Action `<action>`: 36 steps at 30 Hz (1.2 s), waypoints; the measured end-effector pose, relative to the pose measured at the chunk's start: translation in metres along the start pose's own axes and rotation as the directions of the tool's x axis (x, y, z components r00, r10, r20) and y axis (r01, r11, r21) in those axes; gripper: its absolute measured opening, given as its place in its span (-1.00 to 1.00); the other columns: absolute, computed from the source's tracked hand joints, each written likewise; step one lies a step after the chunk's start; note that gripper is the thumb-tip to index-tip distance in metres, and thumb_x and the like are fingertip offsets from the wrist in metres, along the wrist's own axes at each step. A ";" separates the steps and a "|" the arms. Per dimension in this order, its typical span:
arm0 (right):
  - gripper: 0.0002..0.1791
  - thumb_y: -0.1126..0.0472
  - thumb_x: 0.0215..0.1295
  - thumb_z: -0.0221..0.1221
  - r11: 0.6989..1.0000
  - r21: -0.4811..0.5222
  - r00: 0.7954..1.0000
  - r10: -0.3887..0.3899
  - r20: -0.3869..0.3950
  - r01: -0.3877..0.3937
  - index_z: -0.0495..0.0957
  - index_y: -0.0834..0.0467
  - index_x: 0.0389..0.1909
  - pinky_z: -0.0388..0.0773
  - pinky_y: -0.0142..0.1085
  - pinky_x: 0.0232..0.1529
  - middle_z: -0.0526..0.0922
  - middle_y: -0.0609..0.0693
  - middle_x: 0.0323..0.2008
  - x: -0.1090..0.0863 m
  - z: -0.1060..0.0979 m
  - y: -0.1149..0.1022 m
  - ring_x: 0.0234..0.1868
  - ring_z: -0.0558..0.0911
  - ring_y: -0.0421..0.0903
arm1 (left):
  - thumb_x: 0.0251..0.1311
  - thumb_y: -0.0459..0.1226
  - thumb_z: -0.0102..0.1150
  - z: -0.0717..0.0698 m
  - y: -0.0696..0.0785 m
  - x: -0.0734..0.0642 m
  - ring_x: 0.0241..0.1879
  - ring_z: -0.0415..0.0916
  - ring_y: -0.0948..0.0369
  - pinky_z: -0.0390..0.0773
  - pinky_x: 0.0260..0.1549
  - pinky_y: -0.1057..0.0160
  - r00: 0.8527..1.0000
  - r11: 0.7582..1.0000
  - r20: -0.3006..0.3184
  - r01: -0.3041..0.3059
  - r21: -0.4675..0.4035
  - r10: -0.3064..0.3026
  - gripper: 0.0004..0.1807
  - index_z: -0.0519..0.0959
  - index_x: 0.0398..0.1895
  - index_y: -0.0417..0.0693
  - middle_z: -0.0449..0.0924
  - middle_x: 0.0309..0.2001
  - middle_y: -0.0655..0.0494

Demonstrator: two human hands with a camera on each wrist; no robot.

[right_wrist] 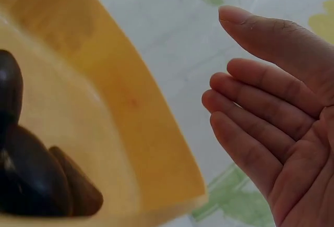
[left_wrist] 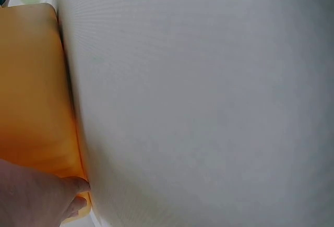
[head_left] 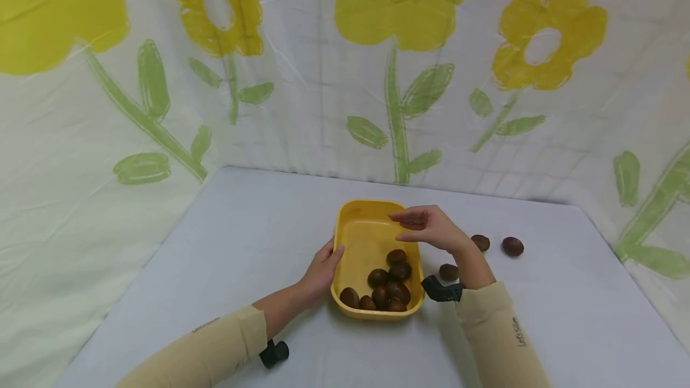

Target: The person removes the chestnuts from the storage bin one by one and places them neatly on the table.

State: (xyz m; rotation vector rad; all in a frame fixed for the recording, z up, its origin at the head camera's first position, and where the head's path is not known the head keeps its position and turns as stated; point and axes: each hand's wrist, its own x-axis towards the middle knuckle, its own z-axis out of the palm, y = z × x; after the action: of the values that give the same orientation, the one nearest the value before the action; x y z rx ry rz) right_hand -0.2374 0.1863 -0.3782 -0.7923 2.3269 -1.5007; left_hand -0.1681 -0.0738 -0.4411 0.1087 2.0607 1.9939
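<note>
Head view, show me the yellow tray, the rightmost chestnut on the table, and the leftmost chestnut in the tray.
Yellow tray point(head_left: 363, 244): head view, bare inside floor.
Rightmost chestnut point(head_left: 513, 246): head view, middle of its top.
Leftmost chestnut point(head_left: 349, 297): head view, middle of its top.

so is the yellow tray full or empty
Neither, it's partly filled: chestnuts cluster at the near end of the yellow tray, with bare bottom showing beyond them.

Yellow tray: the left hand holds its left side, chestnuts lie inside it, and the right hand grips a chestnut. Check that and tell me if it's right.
Not quite: the right hand is open and empty, as the right wrist view shows. The left hand holds the left side of the yellow tray, and chestnuts lie inside it.
</note>
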 end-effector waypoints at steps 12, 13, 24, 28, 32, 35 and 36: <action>-0.43 0.24 0.07 0.32 0.998 0.056 0.993 -0.016 0.118 0.009 0.45 0.41 0.09 0.40 -0.01 0.17 0.48 0.38 0.11 0.024 0.027 -0.003 0.18 0.44 0.28 | 0.46 -0.20 -0.35 -0.001 -0.001 0.001 0.34 0.17 -0.06 0.12 0.33 -0.07 1.000 1.000 -0.001 -0.006 0.012 0.006 -0.43 -0.08 0.45 -0.21 0.13 0.39 -0.18; -0.43 0.24 0.08 0.32 0.998 0.055 0.991 -0.013 0.133 0.006 0.45 0.42 0.10 0.40 -0.04 0.17 0.48 0.38 0.12 0.026 0.030 -0.002 0.19 0.44 0.27 | 0.46 -0.20 -0.35 -0.001 -0.001 0.001 0.33 0.19 -0.06 0.13 0.33 -0.07 1.000 1.000 0.000 -0.004 0.008 0.004 -0.43 -0.08 0.45 -0.21 0.14 0.38 -0.19; -0.48 0.28 0.07 0.32 0.999 -0.023 0.972 0.032 0.232 -0.028 0.49 0.42 0.05 0.46 -0.08 0.14 0.55 0.33 0.06 0.035 0.052 0.013 0.13 0.52 0.18 | 0.47 -0.17 -0.35 -0.002 0.000 0.000 0.28 0.27 -0.04 0.21 0.29 -0.05 1.000 1.000 0.009 0.000 0.020 0.000 -0.41 -0.10 0.46 -0.20 0.19 0.36 -0.19; -0.55 0.27 0.02 0.36 0.991 -0.133 0.959 0.062 0.276 -0.026 0.57 0.35 -0.03 0.51 -0.15 0.10 0.64 0.22 -0.05 0.036 0.054 0.015 0.03 0.61 0.06 | 0.47 -0.19 -0.35 -0.002 0.001 0.001 0.31 0.24 -0.04 0.18 0.31 -0.05 1.000 1.000 0.008 0.001 0.014 -0.001 -0.42 -0.10 0.46 -0.18 0.14 0.39 -0.16; -0.64 0.27 -0.01 0.38 0.981 -0.195 0.941 0.080 0.328 -0.016 0.63 0.31 -0.15 0.59 -0.29 -0.03 0.71 0.14 -0.19 0.035 0.053 0.015 -0.13 0.67 -0.05 | 0.47 -0.18 -0.35 -0.002 0.001 0.002 0.31 0.23 -0.03 0.17 0.31 -0.05 1.000 1.000 0.001 0.004 0.017 -0.004 -0.43 -0.08 0.46 -0.17 0.14 0.39 -0.16; -0.68 0.26 -0.03 0.39 0.978 -0.210 0.926 0.083 0.369 -0.005 0.64 0.30 -0.21 0.59 -0.38 -0.14 0.72 0.13 -0.26 0.035 0.052 0.015 -0.23 0.67 -0.11 | 0.46 -0.18 -0.34 -0.001 0.002 0.001 0.30 0.23 -0.03 0.16 0.32 -0.05 1.000 1.000 -0.003 0.002 0.015 -0.002 -0.43 -0.08 0.46 -0.18 0.15 0.38 -0.16; -0.68 0.27 -0.03 0.39 0.977 -0.213 0.920 0.088 0.382 -0.005 0.64 0.30 -0.22 0.58 -0.39 -0.16 0.71 0.13 -0.27 0.034 0.052 0.015 -0.25 0.66 -0.13 | 0.46 -0.18 -0.34 -0.001 0.002 0.001 0.29 0.24 -0.03 0.16 0.32 -0.05 1.000 1.000 -0.004 0.004 0.014 -0.004 -0.43 -0.08 0.46 -0.18 0.17 0.37 -0.16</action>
State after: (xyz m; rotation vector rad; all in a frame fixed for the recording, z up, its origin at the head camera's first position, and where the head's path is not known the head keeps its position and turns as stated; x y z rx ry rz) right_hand -0.2446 0.1322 -0.4116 -0.9777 2.1962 -0.9767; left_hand -0.1697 -0.0746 -0.4396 0.1038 2.0760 1.9787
